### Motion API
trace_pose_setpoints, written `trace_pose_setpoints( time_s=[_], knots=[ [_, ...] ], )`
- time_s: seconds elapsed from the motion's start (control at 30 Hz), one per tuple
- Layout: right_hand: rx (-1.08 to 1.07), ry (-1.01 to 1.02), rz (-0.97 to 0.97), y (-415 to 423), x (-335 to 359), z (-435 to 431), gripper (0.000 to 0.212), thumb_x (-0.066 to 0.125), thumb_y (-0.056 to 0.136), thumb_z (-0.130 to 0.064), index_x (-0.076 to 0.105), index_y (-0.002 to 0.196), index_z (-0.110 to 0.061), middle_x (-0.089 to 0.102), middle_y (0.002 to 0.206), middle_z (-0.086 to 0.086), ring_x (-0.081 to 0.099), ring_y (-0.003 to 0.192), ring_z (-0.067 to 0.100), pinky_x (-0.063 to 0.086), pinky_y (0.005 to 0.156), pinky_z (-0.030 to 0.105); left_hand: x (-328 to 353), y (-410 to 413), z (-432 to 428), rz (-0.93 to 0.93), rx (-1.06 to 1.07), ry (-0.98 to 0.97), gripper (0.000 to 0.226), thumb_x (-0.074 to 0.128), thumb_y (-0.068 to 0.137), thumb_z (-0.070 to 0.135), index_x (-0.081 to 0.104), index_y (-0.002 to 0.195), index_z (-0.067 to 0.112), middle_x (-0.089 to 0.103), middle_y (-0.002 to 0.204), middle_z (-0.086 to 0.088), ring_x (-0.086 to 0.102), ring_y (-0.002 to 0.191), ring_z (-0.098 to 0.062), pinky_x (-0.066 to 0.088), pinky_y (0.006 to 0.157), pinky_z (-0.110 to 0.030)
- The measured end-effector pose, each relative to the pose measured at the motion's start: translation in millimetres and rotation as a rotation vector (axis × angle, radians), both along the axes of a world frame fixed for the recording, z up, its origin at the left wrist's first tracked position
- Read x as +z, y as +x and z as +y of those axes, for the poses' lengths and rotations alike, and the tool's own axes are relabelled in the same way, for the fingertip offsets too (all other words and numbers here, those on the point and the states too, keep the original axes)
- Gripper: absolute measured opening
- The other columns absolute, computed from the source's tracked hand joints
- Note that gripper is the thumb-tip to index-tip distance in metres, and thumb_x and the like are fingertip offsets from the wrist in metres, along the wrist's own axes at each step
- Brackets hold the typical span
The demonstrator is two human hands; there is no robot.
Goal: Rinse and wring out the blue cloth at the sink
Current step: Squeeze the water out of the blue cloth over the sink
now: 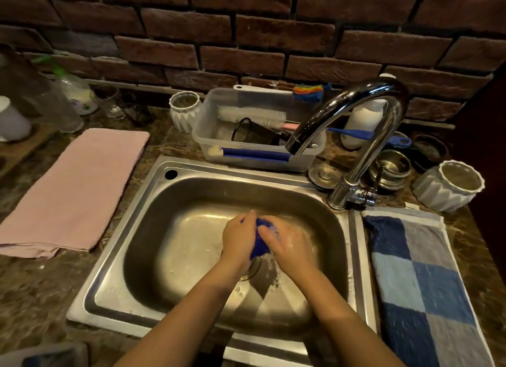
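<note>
The blue cloth (259, 245) is bunched into a tight wad over the middle of the steel sink (191, 202), just above the drain. My left hand (238, 236) grips its left side and my right hand (287, 246) grips its right side, both squeezed against it. Most of the cloth is hidden between my palms. The chrome tap (356, 112) arches over the back right of the basin; no water stream shows from its spout.
A pink towel (74, 191) lies on the counter to the left. A blue and grey checked towel (421, 281) lies to the right. Behind the sink stands a clear plastic tub (208, 142) with brushes, white pots (449, 186) and metal bowls (390, 169).
</note>
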State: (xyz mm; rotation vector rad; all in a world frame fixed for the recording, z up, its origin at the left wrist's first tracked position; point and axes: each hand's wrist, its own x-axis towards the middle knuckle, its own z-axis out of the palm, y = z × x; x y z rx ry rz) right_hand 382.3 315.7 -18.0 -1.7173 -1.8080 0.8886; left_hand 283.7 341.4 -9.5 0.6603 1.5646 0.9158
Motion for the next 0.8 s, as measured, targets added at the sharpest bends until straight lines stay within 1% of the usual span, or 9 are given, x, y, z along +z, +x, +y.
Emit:
trace_pose_setpoints(
  time_s=[0.07, 0.17, 0.23, 0.33, 0.43, 0.53, 0.63, 0.73, 0.8],
  knots=[
    [0.04, -0.032, -0.135, -1, 5, 5, 0.045, 0.028, 0.096, -0.046, 0.06, 0.113, -0.019, 0.069, 0.102, 0.007, 0.063, 0.093, 0.022, 0.05, 0.08, 0.034, -7, 0, -2, 0.152, 0.003, 0.06, 0.025, 0.045, 0.095, 0.027, 0.063, 0.081, 0.019, 0.064, 0.088, -0.004, 0.061, 0.084, -0.019, 0.051, 0.075, -0.031],
    [0.084, -0.035, -0.268, -2, 3, 13, 0.044, 0.022, 0.1, -0.035, 0.06, 0.104, -0.013, 0.068, 0.094, 0.013, 0.063, 0.086, 0.029, 0.045, 0.071, 0.034, -13, 0, -3, 0.323, -0.018, 0.138, 0.026, 0.043, 0.097, 0.027, 0.061, 0.08, 0.018, 0.06, 0.077, 0.004, 0.058, 0.077, -0.014, 0.045, 0.071, -0.026],
    [0.095, -0.095, -0.276, -5, -1, 16, 0.044, 0.02, 0.1, -0.036, 0.058, 0.101, -0.014, 0.069, 0.093, 0.01, 0.064, 0.084, 0.024, 0.05, 0.074, 0.033, -15, 1, -3, 0.376, -0.032, 0.182, 0.027, 0.042, 0.097, 0.027, 0.06, 0.08, 0.019, 0.056, 0.073, 0.008, 0.054, 0.07, -0.007, 0.042, 0.062, -0.018],
    [0.01, -0.208, -0.214, -10, -7, 21, 0.049, 0.018, 0.1, -0.039, 0.06, 0.089, -0.015, 0.067, 0.087, 0.007, 0.059, 0.076, 0.017, 0.045, 0.071, 0.028, -19, -1, -6, 0.443, -0.059, 0.251, 0.03, 0.041, 0.098, 0.026, 0.06, 0.075, 0.018, 0.054, 0.066, 0.012, 0.054, 0.063, -0.004, 0.036, 0.054, -0.007],
    [-0.02, -0.259, -0.15, -14, -9, 23, 0.054, 0.021, 0.099, -0.038, 0.062, 0.078, -0.01, 0.067, 0.084, 0.012, 0.059, 0.076, 0.022, 0.046, 0.073, 0.034, -26, -7, -8, 0.471, -0.075, 0.329, 0.033, 0.043, 0.097, 0.023, 0.055, 0.067, 0.021, 0.053, 0.061, 0.012, 0.053, 0.059, -0.005, 0.039, 0.052, -0.004],
    [-0.04, -0.307, -0.012, -17, -14, 25, 0.056, 0.026, 0.098, -0.041, 0.061, 0.072, -0.006, 0.066, 0.079, 0.015, 0.06, 0.076, 0.029, 0.047, 0.074, 0.04, -33, -13, -7, 0.471, -0.078, 0.402, 0.039, 0.044, 0.097, 0.022, 0.051, 0.059, 0.023, 0.053, 0.056, 0.006, 0.051, 0.055, -0.008, 0.039, 0.05, -0.009],
    [-0.085, -0.347, 0.13, -18, -18, 32, 0.056, 0.031, 0.096, -0.046, 0.062, 0.077, -0.004, 0.067, 0.08, 0.015, 0.061, 0.077, 0.029, 0.048, 0.077, 0.043, -38, -16, 1, 0.469, -0.112, 0.412, 0.034, 0.046, 0.096, 0.028, 0.06, 0.073, 0.008, 0.061, 0.065, -0.005, 0.059, 0.063, -0.02, 0.047, 0.06, -0.029],
    [-0.095, -0.379, 0.123, -18, -16, 40, 0.044, 0.034, 0.094, -0.048, 0.052, 0.07, -0.016, 0.059, 0.076, 0.005, 0.055, 0.073, 0.02, 0.042, 0.067, 0.034, -33, -19, 1, 0.377, -0.108, 0.354, 0.031, 0.053, 0.092, 0.034, 0.059, 0.081, 0.005, 0.063, 0.074, -0.009, 0.059, 0.069, -0.022, 0.048, 0.065, -0.034],
    [-0.075, -0.426, 0.175, -16, -11, 39, 0.039, 0.035, 0.093, -0.053, 0.053, 0.088, -0.018, 0.059, 0.087, 0.003, 0.055, 0.076, 0.015, 0.043, 0.063, 0.025, -31, -23, 1, 0.278, -0.051, 0.237, 0.029, 0.055, 0.091, 0.034, 0.058, 0.081, 0.007, 0.061, 0.075, -0.008, 0.057, 0.071, -0.022, 0.047, 0.067, -0.033]
  ],
)
